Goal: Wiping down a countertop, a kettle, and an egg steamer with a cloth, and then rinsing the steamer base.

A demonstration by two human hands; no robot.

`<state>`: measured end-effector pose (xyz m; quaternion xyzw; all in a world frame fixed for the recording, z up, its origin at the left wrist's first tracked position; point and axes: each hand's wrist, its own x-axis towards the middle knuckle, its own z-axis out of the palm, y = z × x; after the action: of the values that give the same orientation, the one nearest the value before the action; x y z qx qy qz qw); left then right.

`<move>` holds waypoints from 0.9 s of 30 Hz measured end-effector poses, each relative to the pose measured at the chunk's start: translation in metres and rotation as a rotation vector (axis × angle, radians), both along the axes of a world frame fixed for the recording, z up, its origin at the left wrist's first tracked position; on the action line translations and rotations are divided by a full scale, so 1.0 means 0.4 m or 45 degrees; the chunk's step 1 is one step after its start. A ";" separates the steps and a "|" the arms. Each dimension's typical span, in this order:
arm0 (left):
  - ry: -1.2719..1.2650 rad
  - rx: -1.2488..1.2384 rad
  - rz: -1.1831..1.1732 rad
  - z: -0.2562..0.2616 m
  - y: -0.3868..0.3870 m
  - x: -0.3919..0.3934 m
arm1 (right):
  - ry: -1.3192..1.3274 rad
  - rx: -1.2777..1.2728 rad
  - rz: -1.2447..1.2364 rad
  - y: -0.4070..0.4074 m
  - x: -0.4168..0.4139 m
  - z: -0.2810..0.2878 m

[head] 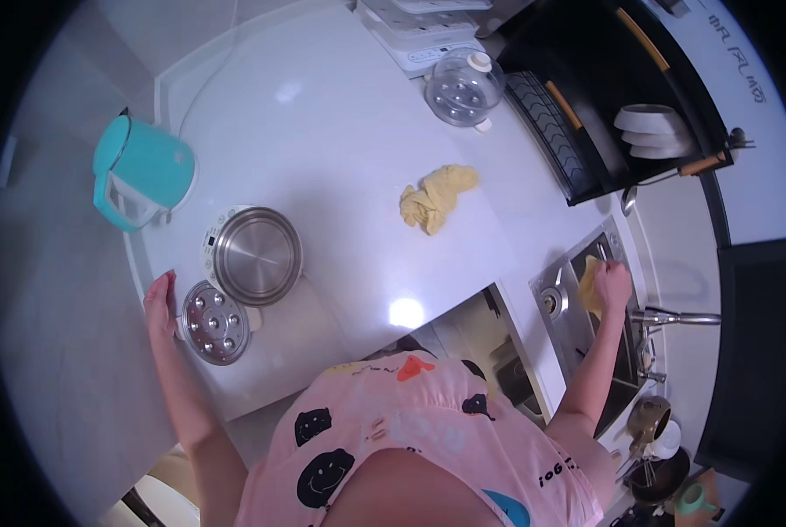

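Observation:
My right hand (611, 288) grips a yellow cloth (589, 290) over the stainless steel sink (576, 342), close to the faucet. At the counter's left edge is my left hand (161, 306), beside a round metal egg-steamer tray (216, 324) with raised bumps and pale side handles. Whether that hand touches the tray's handle cannot be made out. Just above the tray stands a steamer base (258, 257) with a shiny metal pan and a control panel. Another crumpled yellow cloth (437, 197) lies mid-counter.
A turquoise electric kettle (145, 168) stands at the left edge. A clear dome lid (465, 85) sits near a white appliance (426, 39) at the back. On the right are a black dish cabinet (603, 99) with white bowls (653, 132), the faucet (669, 317) and hanging pans (660, 474).

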<state>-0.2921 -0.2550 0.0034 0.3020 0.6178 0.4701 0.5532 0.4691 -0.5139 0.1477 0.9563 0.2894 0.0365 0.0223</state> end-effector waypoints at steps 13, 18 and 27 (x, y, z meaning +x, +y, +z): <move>0.105 0.035 -0.070 -0.025 0.007 -0.014 | 0.971 0.633 0.709 0.346 -0.271 -0.166; 0.116 0.058 -0.057 -0.031 0.008 0.006 | 0.358 0.375 1.002 0.531 -0.388 -0.182; 0.207 0.089 -0.033 -0.009 -0.006 0.025 | 1.314 0.964 1.251 0.553 -0.447 0.139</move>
<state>-0.2823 -0.2575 -0.0003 0.3663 0.6401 0.4579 0.4964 0.2904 -0.2925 0.2031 0.5588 0.6184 -0.3085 -0.4584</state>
